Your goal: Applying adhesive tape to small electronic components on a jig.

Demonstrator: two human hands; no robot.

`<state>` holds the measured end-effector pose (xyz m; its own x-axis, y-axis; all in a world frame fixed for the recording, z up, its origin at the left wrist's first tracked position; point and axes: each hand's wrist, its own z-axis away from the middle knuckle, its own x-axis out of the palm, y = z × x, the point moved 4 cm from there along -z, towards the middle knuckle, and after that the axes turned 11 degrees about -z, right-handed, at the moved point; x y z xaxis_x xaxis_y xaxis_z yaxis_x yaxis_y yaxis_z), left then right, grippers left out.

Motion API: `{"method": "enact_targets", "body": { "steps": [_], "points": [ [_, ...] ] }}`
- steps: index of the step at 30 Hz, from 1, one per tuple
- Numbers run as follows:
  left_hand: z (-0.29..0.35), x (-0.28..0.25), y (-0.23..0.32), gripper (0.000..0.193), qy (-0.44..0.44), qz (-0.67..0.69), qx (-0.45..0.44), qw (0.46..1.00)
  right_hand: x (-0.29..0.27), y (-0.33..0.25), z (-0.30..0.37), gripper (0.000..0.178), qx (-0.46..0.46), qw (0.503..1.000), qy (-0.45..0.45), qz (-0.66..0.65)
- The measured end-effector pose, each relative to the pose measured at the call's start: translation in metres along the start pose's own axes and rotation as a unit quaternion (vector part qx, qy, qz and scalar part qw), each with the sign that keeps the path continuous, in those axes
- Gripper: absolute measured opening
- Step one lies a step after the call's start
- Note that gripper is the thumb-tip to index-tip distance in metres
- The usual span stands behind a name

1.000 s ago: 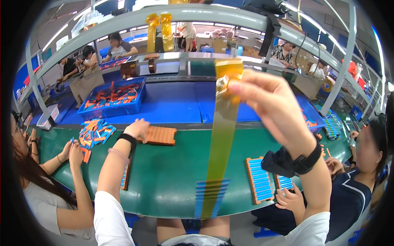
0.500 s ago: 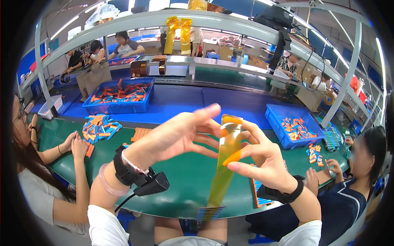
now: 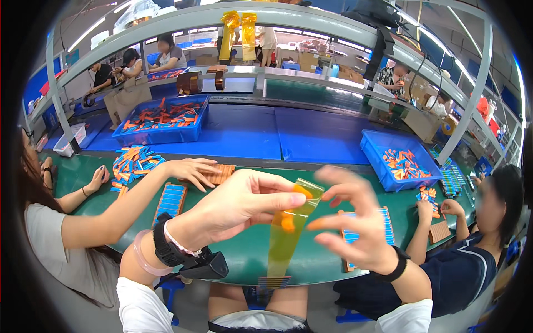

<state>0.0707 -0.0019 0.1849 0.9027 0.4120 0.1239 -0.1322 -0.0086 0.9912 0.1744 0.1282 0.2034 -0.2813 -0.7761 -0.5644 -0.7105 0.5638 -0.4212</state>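
Note:
A long strip of clear amber film hangs in front of me over the green table. My left hand pinches it near its top end, thumb on the near side, with orange finger covers showing through and beside the film. The strip's lower end meets a small dark striped piece at the table's near edge, above my lap. Just right of the strip is my right hand, blurred by motion, its fingers apart and holding nothing; one wears an orange cover. Behind it lies a row of blue pieces in an orange-brown frame.
Left, a co-worker's hand reaches over an orange block, beside a blue-striped frame and a pile of blue and orange pieces. Blue bins hold more. Another co-worker sits at right.
My left hand has closed on the strip's top end, and my right hand has let go and drawn right. The left co-worker's arm has reached in over the orange block.

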Motion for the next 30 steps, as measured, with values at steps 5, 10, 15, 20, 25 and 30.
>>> {"method": "enact_targets", "body": {
  "steps": [5,10,15,20,25,30],
  "points": [
    [0.004,-0.006,0.013,0.013,0.091,-0.047,0.120,0.987,-0.021,0.026,0.003,0.021,0.224,0.929,0.116,-0.272],
    [-0.005,0.015,0.047,0.012,0.109,-0.213,0.298,0.924,-0.009,0.009,-0.029,0.025,0.260,0.861,0.102,-0.426],
    [-0.029,0.020,0.067,0.017,0.122,-0.258,0.356,0.890,-0.036,0.007,-0.045,0.022,0.190,0.915,0.151,-0.322],
    [-0.064,0.010,0.082,0.028,0.163,-0.204,0.422,0.868,-0.069,-0.003,-0.030,0.022,0.193,0.938,0.152,-0.246],
    [-0.150,0.048,-0.055,0.059,-0.112,-0.665,0.379,0.634,-0.100,-0.039,0.003,0.024,0.146,0.957,0.202,-0.146],
    [-0.183,0.090,-0.152,0.083,-0.241,-0.640,0.425,0.593,-0.116,-0.045,0.030,0.024,0.141,0.967,0.196,-0.081]
  ]
}}
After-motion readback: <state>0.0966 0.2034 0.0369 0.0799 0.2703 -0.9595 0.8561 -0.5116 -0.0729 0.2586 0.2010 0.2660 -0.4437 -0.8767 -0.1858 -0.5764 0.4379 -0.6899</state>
